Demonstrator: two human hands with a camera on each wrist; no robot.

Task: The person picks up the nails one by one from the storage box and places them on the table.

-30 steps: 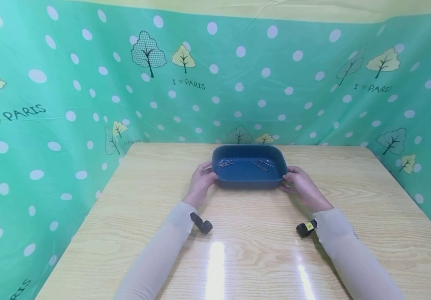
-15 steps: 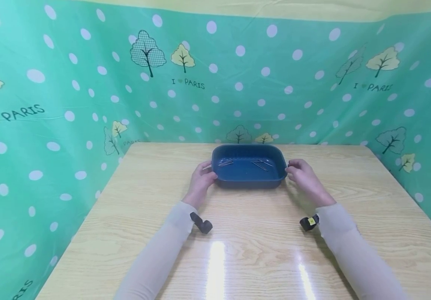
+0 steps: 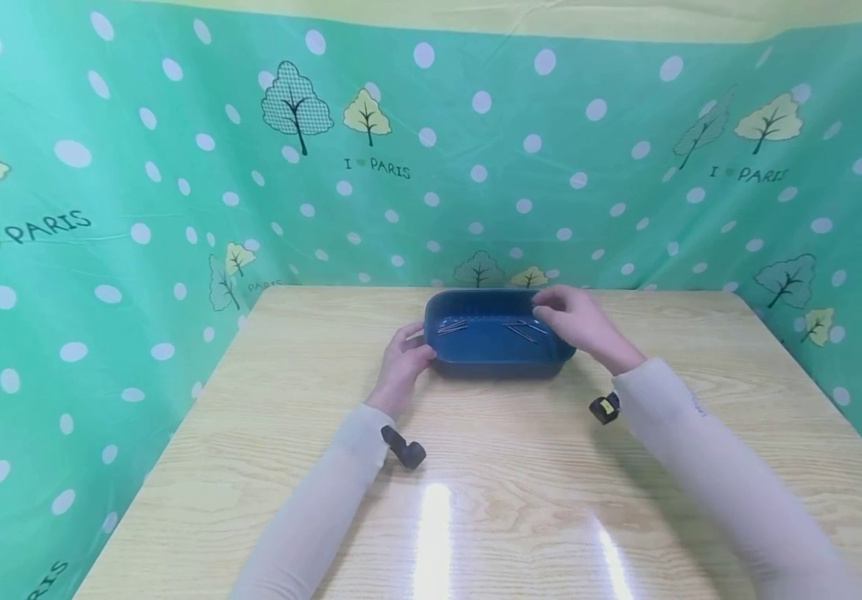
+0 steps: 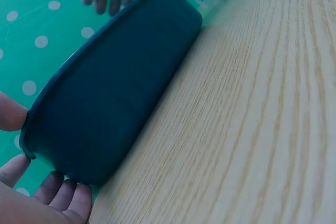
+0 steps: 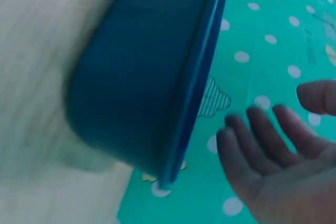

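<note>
A dark blue rectangular container (image 3: 498, 370) rests on the far middle of the wooden table. Several thin metal sticks lie inside it, one small group (image 3: 452, 327) at the left and another (image 3: 523, 332) at the right; their exact kind is too small to tell. My left hand (image 3: 403, 367) holds the container's left end. In the left wrist view the thumb (image 4: 11, 113) is at the rim and fingers curl along the outside wall. Above the right part of the container hovers my right hand (image 3: 581, 323), fingers spread and slightly bent, with nothing visible in it in the right wrist view.
The pale wooden tabletop (image 3: 506, 483) stretches around the container and toward me. A green dotted curtain (image 3: 431, 167) hangs behind the table and along both sides. Each sleeve cuff carries a small black camera mount (image 3: 404, 450).
My right hand has let go of the container's right end, then risen and moved left over its interior. The left hand and the container have stayed in place.
</note>
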